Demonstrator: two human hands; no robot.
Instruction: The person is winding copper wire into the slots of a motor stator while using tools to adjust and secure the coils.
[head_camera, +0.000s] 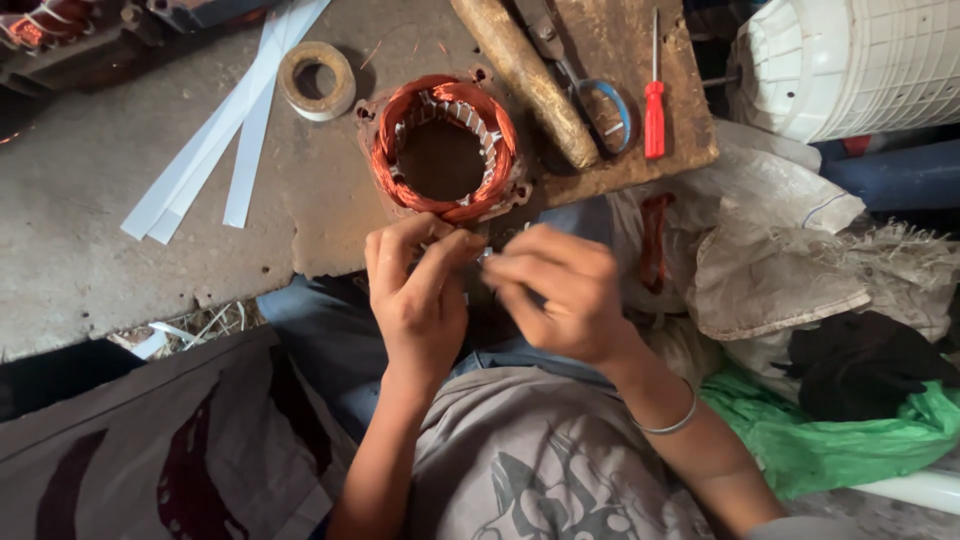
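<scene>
From the head camera, looking down over the person's lap, the left hand (420, 300) and the right hand (560, 295) meet just below the motor stator (443, 150), a square rusty iron core wound with a ring of copper wire (390, 165), which lies flat on the worn desk (100, 200) at its near edge. The fingers (440, 250) of the left hand are curled nearly closed and pinch something small and pale between thumb and forefinger; the right hand's fingers are likewise drawn together at the same spot, and what they hold is too small to name (it may be a lead wire or a bit of sleeve from the winding). Neither hand touches the stator body itself. The core looks heavy and stiff for its size, something best taken by the metal corners or outer frame. The copper coils are soft and springy, their enamel easily scratched, so they probably ought not to bear a grip; loose wire ends would bend and kink readily. Beside the stator sit a roll of tape (316, 80), a few white plastic strips (215, 130), and a wooden board (620, 90) carrying a wooden handle (525, 75), blue-handled scissors (600, 100) and a red screwdriver (654, 110). A white fan housing (850, 60) stands at the far right, with crumpled sacking (780, 260) and a green bag (840, 440) below it.
</scene>
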